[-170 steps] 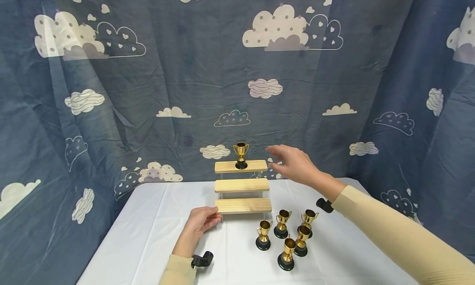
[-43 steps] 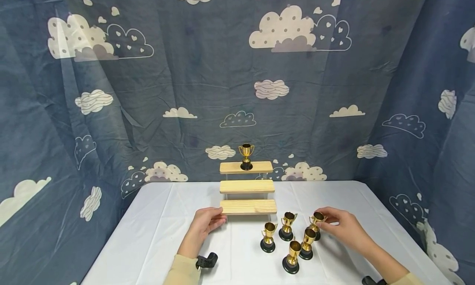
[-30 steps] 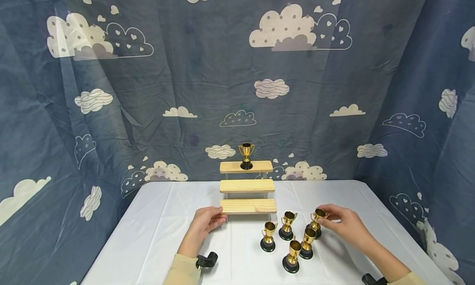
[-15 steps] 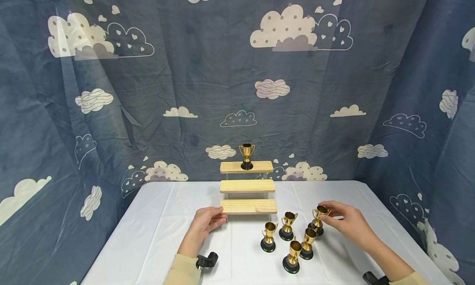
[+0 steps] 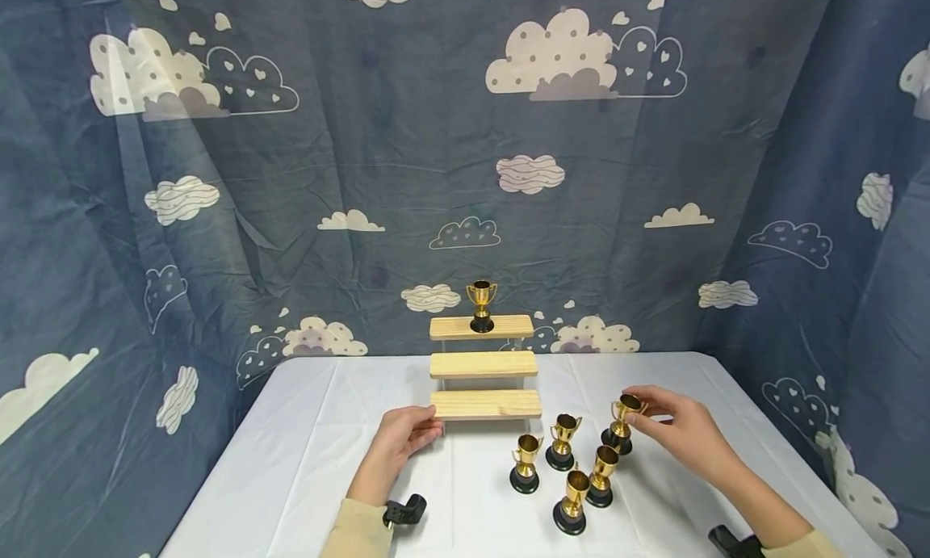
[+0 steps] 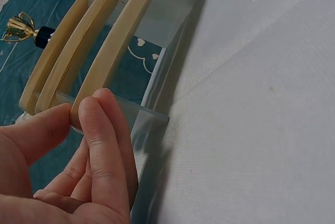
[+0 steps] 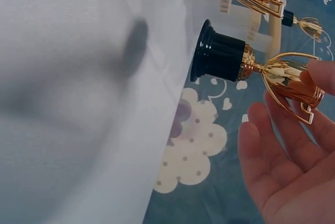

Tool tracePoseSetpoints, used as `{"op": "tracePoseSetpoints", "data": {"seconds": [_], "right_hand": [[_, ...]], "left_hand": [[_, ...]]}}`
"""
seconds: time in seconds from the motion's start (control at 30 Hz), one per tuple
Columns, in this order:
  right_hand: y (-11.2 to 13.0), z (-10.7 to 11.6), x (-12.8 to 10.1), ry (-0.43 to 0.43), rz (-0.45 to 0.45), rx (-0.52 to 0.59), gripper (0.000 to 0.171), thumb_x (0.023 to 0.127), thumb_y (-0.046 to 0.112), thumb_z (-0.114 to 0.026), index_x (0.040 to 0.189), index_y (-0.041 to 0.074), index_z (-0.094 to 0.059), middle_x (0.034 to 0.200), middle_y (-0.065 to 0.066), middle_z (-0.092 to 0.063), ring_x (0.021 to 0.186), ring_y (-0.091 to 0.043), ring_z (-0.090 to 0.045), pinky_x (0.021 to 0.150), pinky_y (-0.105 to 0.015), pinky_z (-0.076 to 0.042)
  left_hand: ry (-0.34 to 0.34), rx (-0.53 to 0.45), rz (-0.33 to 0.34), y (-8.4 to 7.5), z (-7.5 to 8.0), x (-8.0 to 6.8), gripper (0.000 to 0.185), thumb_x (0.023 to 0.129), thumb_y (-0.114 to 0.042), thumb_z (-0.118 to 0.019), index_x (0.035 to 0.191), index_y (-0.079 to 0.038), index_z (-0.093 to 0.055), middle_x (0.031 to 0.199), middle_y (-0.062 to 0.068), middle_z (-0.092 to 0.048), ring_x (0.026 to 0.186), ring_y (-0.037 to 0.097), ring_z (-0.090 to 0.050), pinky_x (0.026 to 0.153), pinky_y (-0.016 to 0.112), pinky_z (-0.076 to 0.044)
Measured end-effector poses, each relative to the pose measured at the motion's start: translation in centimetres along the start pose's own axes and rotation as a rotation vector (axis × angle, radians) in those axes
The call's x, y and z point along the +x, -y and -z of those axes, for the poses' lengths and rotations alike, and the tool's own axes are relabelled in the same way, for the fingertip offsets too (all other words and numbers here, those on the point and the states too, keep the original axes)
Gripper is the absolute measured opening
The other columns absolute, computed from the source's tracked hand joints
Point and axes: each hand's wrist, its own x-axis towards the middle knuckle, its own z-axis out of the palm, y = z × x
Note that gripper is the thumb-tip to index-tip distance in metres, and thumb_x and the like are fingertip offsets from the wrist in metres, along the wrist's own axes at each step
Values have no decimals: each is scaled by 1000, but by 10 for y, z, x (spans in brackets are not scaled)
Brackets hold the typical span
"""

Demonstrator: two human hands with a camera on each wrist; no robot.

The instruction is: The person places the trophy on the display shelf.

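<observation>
A three-tier wooden display stand (image 5: pixel 485 404) stands on the table. My left hand (image 5: pixel 395 445) pinches the left end of its lowest board (image 6: pixel 112 56) between thumb and fingers. With thumb and fingertips my right hand (image 5: pixel 686 433) grips a small gold trophy (image 5: pixel 626 410) by its cup. In the right wrist view, this trophy's black base (image 7: pixel 222 54) hangs clear of the cloth, roughly upright, with its shadow falling apart from it. Another gold trophy (image 5: pixel 481 304) stands in the middle of the top board.
Several more gold trophies stand upright on the white tablecloth (image 5: pixel 334 396) right of and in front of the stand, one (image 5: pixel 602 477) close in front of the held trophy. A blue cloud-print curtain (image 5: pixel 407 138) hangs behind the table and along both sides.
My right hand has come down from beside the top board, taken hold of the rear right trophy and raised it slightly. The left hand keeps its hold on the stand.
</observation>
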Motion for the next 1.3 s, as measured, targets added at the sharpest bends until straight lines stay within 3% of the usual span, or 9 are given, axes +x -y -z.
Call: {"op": "tracePoseSetpoints", "data": {"seconds": [0.3,0.8,1.3], "right_hand": [[12,3,9,-19,9,-39,42,91,40,-75,128,21,-67,102,7,-71,96,-20,-66,76,-31,-60],[48,15,23,-4,68,-20,41,92,35,-76,128,19,-67,101,6,-70,94,-19,-67,75,-24,-59],[76,14,37,10,68,-21,44,91,34,-77,131,18,-65,111,2,-70,97,-18,-65,77,-31,-59]], "left_hand": [[16,3,-9,-1,1,-1,30,92,-9,-73,112,12,-66,82,13,-72,73,18,-72,72,27,-62],[27,14,-15,-1,6,-5,34,92,-12,-73,116,11,-64,87,14,-73,78,19,-73,76,28,-62],[26,-2,-13,1,2,-2,30,91,-9,-73,112,12,-65,83,13,-72,73,18,-72,73,27,-62]]}}
